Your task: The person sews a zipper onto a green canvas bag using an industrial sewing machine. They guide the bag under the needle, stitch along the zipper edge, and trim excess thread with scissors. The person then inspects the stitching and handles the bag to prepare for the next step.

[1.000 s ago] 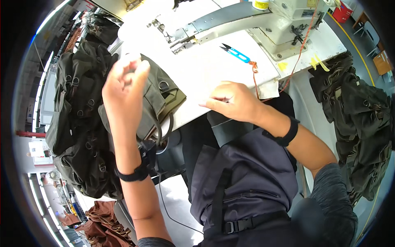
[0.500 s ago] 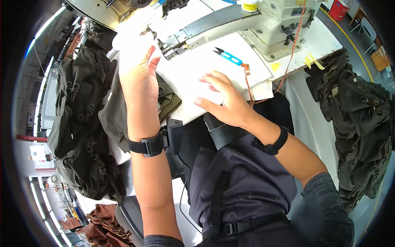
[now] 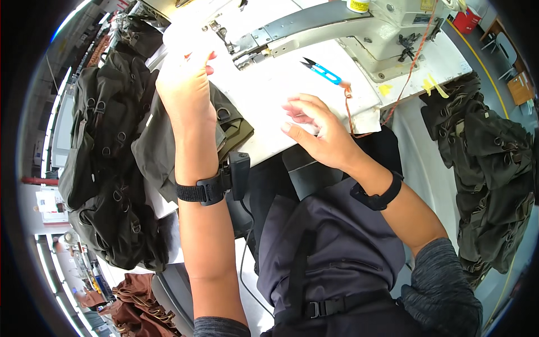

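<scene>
My left hand (image 3: 188, 92) is raised over the bright left part of the white tabletop (image 3: 264, 106), beside the arm of a sewing machine (image 3: 292, 28). Its fingers are curled in; glare washes out whatever they may hold. Below its wrist lies a dark olive fabric piece (image 3: 157, 151) with a metal ring, partly behind my forearm. My right hand (image 3: 323, 135) hovers at the table's near edge, fingers loosely bent and apart, with nothing visible in it. Just beyond it, blue thread snips (image 3: 323, 72) lie on the table, tied to an orange cord (image 3: 349, 104).
Dark olive bags with metal rings (image 3: 106, 163) hang in a heap on the left. More dark bags (image 3: 488, 151) are piled at the right. A yellow-labelled bottle (image 3: 357, 5) stands on the machine. Reddish-brown bags (image 3: 140, 306) sit at the lower left.
The view has shifted a little, so the table and machine appear farther right. My left hand has drawn slightly away from the machine, and its fingers have turned. My right hand's fingers have bent a little.
</scene>
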A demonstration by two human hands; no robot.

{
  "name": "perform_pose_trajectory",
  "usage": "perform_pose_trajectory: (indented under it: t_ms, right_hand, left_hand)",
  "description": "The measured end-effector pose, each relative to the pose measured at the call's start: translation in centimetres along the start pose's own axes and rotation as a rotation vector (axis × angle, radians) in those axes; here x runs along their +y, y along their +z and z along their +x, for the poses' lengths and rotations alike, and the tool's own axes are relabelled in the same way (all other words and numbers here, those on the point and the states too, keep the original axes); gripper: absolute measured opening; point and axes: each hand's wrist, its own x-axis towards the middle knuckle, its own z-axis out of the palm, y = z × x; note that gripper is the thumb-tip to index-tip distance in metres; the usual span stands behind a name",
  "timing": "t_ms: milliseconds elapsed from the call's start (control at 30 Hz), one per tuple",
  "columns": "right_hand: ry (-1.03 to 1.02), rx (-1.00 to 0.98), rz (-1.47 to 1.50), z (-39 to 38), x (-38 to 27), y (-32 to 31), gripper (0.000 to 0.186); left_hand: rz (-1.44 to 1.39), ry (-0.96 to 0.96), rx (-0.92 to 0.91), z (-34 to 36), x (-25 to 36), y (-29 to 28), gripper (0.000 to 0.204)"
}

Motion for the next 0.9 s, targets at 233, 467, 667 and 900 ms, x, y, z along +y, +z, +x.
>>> perform_pose_trajectory:
  t_ms: [233, 467, 667, 900]
  right_hand:
    - [0.022, -0.014, -0.003, 0.1, -0.6, -0.2, 0.039]
    - [0.104, -0.013, 0.022, 0.2, -1.0, -0.7, 0.029]
    - [0.105, -0.041, 0.083, 0.5, -1.1, -0.3, 0.027]
    - [0.201, -0.108, 0.151, 0.4, -1.8, -1.1, 0.026]
  left_hand:
    - [-0.302, -0.265, -0.108, 0.4, 0.4, -1.5, 0.017]
    - [-1.195, -0.513, -0.282, 0.1, -0.8, -1.1, 0.017]
    - [-1.376, -0.333, -0.221, -0.7, -2.1, 0.2, 0.014]
    - [-1.066, -0.177, -0.033, -2.9, 0.0, 1.4, 0.016]
